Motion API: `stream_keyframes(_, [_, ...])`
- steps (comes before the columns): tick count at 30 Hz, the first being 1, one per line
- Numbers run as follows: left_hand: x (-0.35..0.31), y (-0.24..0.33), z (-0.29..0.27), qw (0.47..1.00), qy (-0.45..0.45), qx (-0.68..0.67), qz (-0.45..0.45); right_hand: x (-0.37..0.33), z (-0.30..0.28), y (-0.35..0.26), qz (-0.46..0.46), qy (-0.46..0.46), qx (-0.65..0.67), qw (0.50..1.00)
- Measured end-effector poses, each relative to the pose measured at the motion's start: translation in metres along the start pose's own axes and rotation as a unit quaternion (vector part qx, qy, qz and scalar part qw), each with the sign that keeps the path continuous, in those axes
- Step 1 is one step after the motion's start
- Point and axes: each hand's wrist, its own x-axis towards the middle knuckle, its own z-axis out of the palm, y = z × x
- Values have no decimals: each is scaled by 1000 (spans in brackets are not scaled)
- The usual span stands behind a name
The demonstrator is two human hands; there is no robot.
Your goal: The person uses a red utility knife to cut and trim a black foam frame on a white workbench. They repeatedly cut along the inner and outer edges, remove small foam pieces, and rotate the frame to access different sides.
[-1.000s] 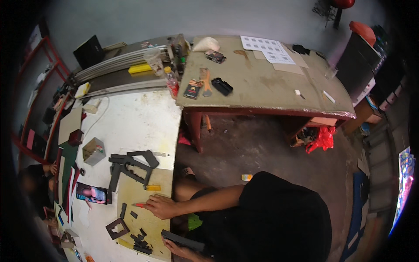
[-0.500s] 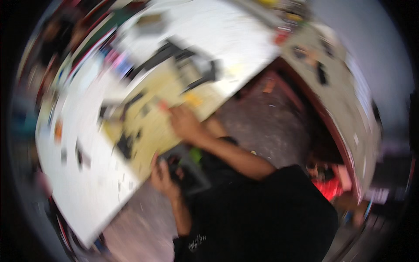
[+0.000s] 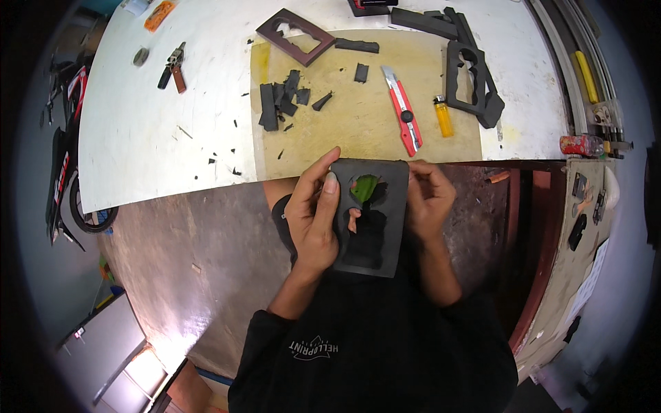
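Note:
Between my hands is a dark grey foam panel (image 3: pixel 394 227) with a shaped cutout, held upright just in front of the table edge. My left hand (image 3: pixel 313 220) grips its left side, thumb on the face; a fingertip shows through the cutout. At the upper right edge, the curled fingers of my right hand (image 3: pixel 430 196) pinch the panel. Beyond them, a red utility knife (image 3: pixel 405 117) lies on a yellowish cutting mat (image 3: pixel 344 138), with a yellow lighter (image 3: pixel 443 118) to its right. Black foam scraps (image 3: pixel 286 93) are scattered on the mat's left part.
A brown frame (image 3: pixel 280 47) with a cutout lies at the mat's far edge. Dark foam frames (image 3: pixel 453 79) sit at the right. On the white table (image 3: pixel 131 138) are a folding tool (image 3: pixel 175 69) and a small round object (image 3: pixel 140 56). A cabinet (image 3: pixel 551 275) stands right.
My right hand has left the red object on the mat and come to the foam panel's right edge. The panel is now raised between both hands. The view has turned and sharpened.

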Motion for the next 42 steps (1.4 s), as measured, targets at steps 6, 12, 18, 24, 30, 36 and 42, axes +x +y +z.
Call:
stream_keyframes(6, [5, -3, 4, 1000, 25, 8, 1, 16, -9, -23, -1, -2, 37, 999])
stream_keyframes(12, [9, 2, -4, 990, -13, -116, -82, 18, 2, -33, 2, -18, 22, 1000])
stream_keyframes(18, [11, 13, -6, 971, -4, -164, -172, 24, -10, -10, 2, 24, -98, 995])
stream_keyframes(24, [8, 1, -4, 968, 5, -209, -135, 93, -16, 30, -181, 47, -504, 843])
stream_keyframes(30, [6, -8, -8, 996, -4, -81, -27, 116, 2, 36, -80, -12, -550, 831])
stream_keyframes(36, [5, -1, -15, 969, 24, -208, -128, 104, -13, 19, 43, -35, -361, 931])
stream_keyframes(42, [15, -27, -16, 976, 50, -169, -125, 51, -21, -3, 96, -33, 6, 995])
